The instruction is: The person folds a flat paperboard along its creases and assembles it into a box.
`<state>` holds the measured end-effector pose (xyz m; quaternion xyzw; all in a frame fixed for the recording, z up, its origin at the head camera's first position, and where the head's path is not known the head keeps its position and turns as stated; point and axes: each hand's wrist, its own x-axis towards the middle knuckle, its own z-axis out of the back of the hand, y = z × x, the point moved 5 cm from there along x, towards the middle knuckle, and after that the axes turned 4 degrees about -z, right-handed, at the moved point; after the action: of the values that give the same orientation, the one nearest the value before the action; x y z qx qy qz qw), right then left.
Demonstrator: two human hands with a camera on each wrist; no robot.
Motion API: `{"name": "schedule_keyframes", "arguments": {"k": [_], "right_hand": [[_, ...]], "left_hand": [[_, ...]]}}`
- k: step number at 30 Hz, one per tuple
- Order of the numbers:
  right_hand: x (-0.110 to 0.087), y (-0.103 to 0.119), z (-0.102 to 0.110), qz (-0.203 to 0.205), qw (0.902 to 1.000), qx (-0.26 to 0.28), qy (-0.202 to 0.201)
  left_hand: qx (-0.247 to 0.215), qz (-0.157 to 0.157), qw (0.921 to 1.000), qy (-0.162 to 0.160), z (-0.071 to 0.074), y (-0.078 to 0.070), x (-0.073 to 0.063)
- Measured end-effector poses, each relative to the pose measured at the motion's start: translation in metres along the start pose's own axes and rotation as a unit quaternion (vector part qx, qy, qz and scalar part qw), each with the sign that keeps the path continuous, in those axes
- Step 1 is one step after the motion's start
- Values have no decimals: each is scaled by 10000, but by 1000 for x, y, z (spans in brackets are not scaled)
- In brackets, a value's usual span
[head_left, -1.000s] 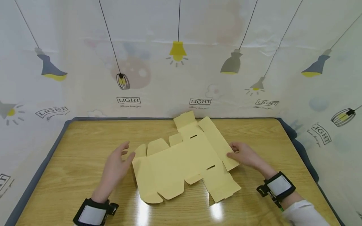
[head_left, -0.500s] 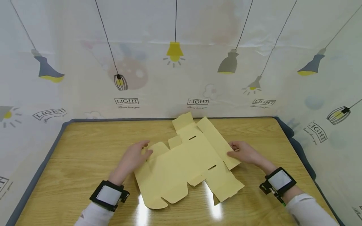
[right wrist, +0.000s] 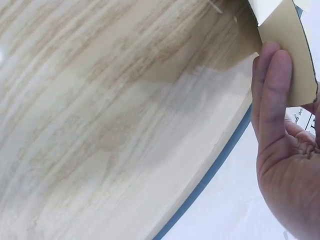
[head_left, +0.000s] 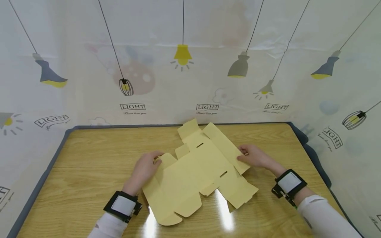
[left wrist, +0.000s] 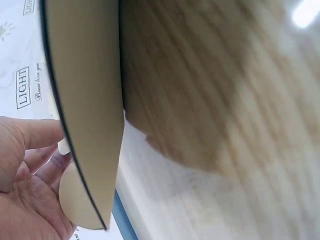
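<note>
A flat, unfolded yellow cardboard box blank (head_left: 187, 175), with rounded flaps, square tabs and two dark slots, lies tilted across the middle of the wooden table. At its left end, my left hand (head_left: 145, 169) grips a rounded flap, thumb at the near side. In the left wrist view the blank (left wrist: 87, 100) stands edge-on, and the left hand's fingers (left wrist: 50, 170) are partly hidden behind the flap. My right hand (head_left: 255, 156) pinches the long panel at the right. The right wrist view shows two straight fingers (right wrist: 276, 80) against the underside of the panel (right wrist: 297, 60).
The wooden table (head_left: 89, 158) has a grey-blue edge strip (head_left: 143, 125). Behind and beside it hangs a pale sheet (head_left: 166, 82) printed with lamps. Each wrist wears a black strap with a white pad (head_left: 123, 205).
My left hand has come in from the left and taken hold of the blank's flap. The blank has turned a little, its near-left corner moving toward me. My right hand keeps its hold.
</note>
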<state>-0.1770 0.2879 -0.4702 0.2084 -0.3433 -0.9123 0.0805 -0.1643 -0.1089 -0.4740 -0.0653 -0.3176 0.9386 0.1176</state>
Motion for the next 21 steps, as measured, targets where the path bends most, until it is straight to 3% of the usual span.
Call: {"name": "schedule_keyframes", "arguments": {"k": [5, 11, 21], "right_hand": [[14, 11, 3, 105, 9993, -362, 5], [36, 24, 6, 447, 9930, -1088, 33], [83, 50, 4, 287, 9833, -1743, 431]], "left_hand": [[-71, 114, 9999, -96, 1, 7, -14], [-484, 219, 9986, -80, -1, 7, -37], [-1431, 721, 9869, -183, -12, -1, -76]]}}
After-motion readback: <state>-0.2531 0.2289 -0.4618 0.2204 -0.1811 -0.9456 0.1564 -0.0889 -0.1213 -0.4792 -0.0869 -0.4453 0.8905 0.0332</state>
